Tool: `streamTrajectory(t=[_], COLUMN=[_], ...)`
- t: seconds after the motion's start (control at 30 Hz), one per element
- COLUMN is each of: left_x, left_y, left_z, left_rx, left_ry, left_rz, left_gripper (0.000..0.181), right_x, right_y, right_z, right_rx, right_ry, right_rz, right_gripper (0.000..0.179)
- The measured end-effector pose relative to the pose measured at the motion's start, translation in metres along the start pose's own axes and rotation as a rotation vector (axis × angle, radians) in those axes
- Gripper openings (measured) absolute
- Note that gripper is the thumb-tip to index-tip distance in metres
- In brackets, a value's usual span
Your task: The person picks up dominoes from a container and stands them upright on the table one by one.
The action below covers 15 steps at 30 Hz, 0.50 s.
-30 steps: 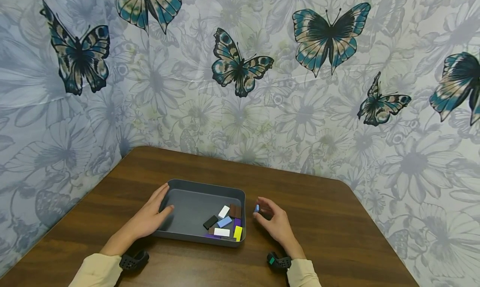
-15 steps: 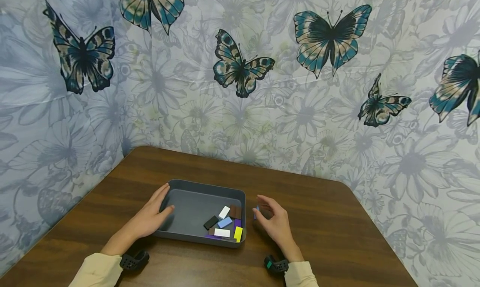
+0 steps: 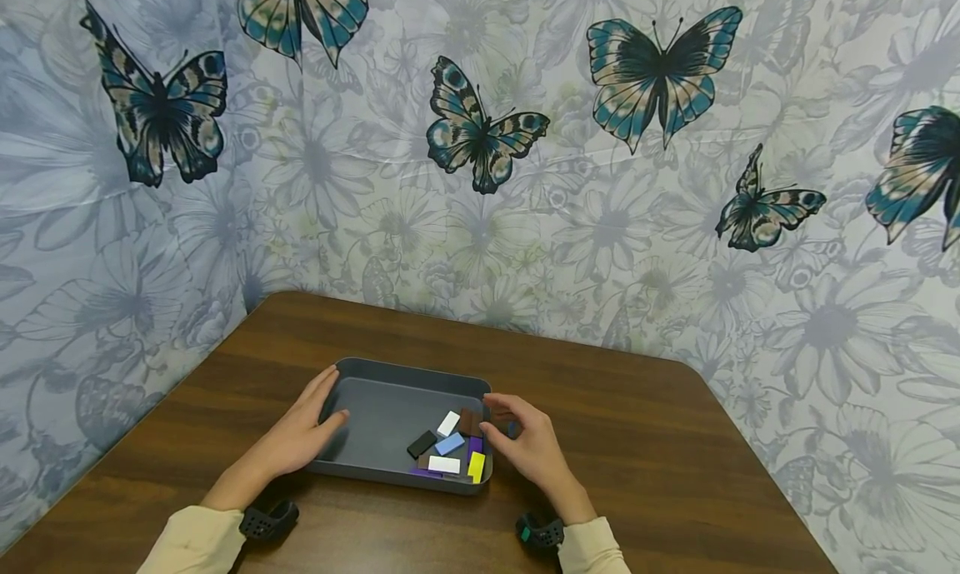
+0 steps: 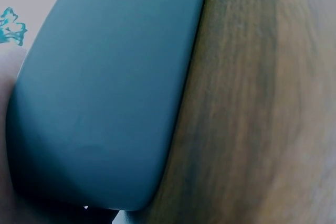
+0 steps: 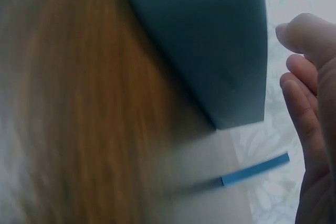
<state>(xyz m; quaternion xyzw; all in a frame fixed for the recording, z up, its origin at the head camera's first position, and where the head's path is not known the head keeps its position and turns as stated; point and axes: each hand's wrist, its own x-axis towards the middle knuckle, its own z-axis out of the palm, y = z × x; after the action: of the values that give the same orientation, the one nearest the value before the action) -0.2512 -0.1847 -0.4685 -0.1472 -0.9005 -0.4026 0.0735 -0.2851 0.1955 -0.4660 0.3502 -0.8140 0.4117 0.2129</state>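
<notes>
My left hand (image 3: 303,428) rests against the left side of a grey tray (image 3: 367,416), its fingers outstretched along the rim. In the left wrist view the tray's outer wall (image 4: 110,87) fills much of the picture. My right hand (image 3: 528,441) is at the tray's right edge with its fingers loosely bent and holding nothing. A blue domino-like block (image 5: 255,170) stands upright on the table in the right wrist view, apart from the fingers. In the head view this blue block (image 3: 513,429) is mostly hidden behind the right hand.
Several small blocks lie in the tray's right part, among them a black block (image 3: 422,445), a light blue block (image 3: 450,444), a white block (image 3: 444,465) and a yellow block (image 3: 476,467). The wooden table (image 3: 637,441) meets a butterfly-patterned backdrop (image 3: 600,249).
My right hand has let go of the blue block, leaving it standing on the table, and has moved left to the tray's right edge. My left hand has stayed in place.
</notes>
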Motion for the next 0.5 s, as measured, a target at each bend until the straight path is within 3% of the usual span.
streamTrajectory(t=[0.37,0.5], left_x=[0.0,0.0], left_y=[0.001,0.001], left_z=[-0.001,0.0], left_rx=[-0.004,-0.002], left_ry=[-0.003,-0.003], left_rz=[-0.019,-0.02], left_gripper=[0.079,0.079], right_x=[0.008,0.01], right_y=[-0.019,-0.025], right_z=[0.013,0.017], right_rx=[0.021,0.004], right_ry=[-0.146,-0.204], right_rz=[-0.071,-0.063], right_gripper=[0.041,0.04])
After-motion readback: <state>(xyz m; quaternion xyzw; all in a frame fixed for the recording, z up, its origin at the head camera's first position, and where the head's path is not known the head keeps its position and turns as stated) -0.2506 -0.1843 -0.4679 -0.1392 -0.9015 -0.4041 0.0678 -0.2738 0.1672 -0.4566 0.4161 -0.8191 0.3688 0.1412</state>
